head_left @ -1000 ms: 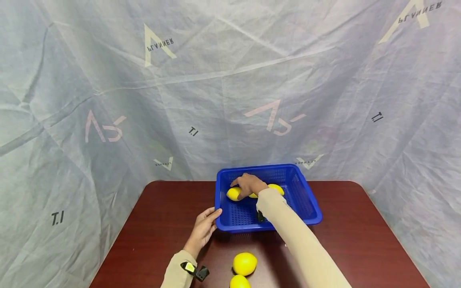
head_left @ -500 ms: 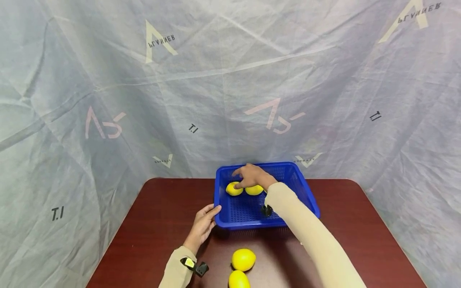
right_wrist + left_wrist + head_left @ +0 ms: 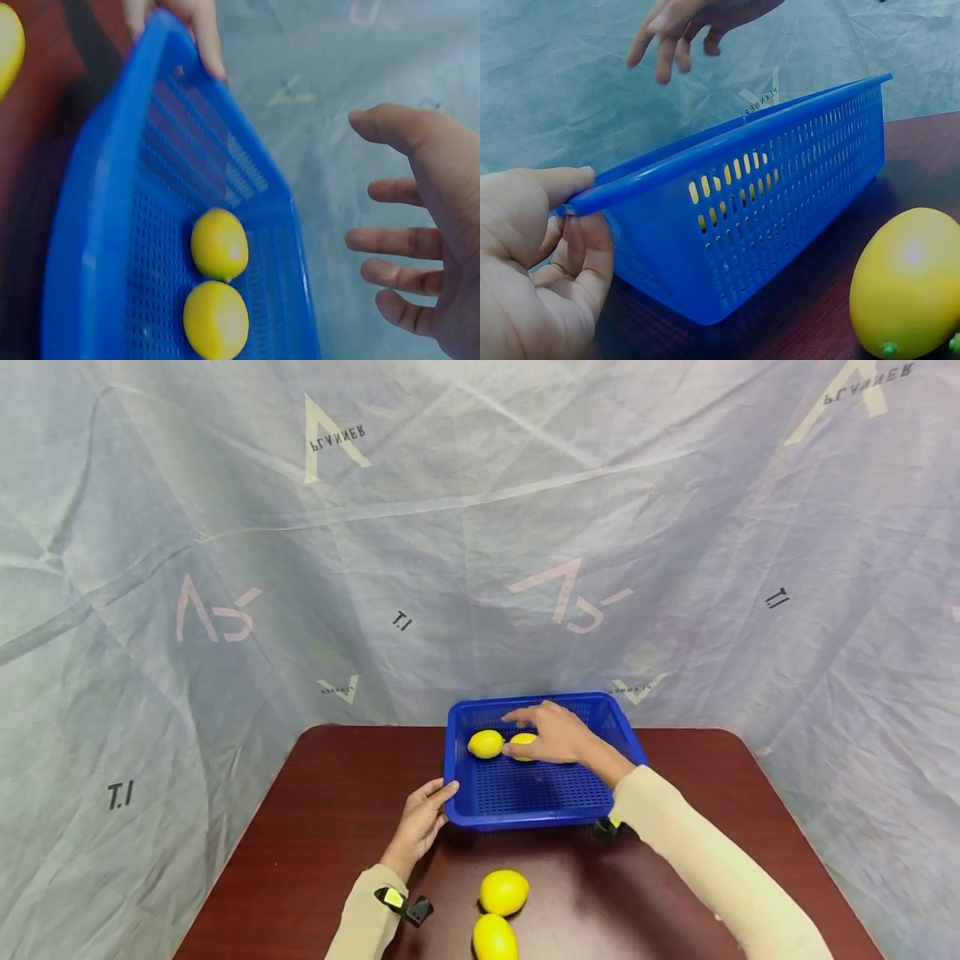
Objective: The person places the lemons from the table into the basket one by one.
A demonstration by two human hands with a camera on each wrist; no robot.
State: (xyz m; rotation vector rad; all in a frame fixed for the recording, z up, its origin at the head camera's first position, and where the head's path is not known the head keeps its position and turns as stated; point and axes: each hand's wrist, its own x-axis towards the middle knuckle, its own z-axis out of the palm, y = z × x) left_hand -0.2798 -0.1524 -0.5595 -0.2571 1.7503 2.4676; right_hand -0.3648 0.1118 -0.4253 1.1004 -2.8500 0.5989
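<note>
Yellow oval lemons (image 3: 504, 892): likely loading, your right hand (image 3: 555, 735) spread over the blue slotted plastic basket (image 3: 517, 820), left hand (image 3: 422, 818) pinching its rim; next probably calls for grasping those in front.

1. The head view is bright and evenly lit, with strong colour in the smooth, yellow, oval lemon (image 3: 503, 893) nearest the blue, perforated plastic basket (image 3: 517, 820) in front.
2. Pale glare lies beside that lemon on the polished, red-brown table (image 3: 337, 827); soft shadows darken the surface under the basket and towards the right.
3. The left wrist view is dimmer and cooler; a white highlight high on its large lemon suggests overhead light.
4. There, the person's bare right hand (image 3: 686, 16) looks slightly blurred.
5. In the right wrist view, the basket's near rim is smeared.
6. Behind, the grey, printed fabric backdrop (image 3: 322, 172) looks soft and hazy.
</note>
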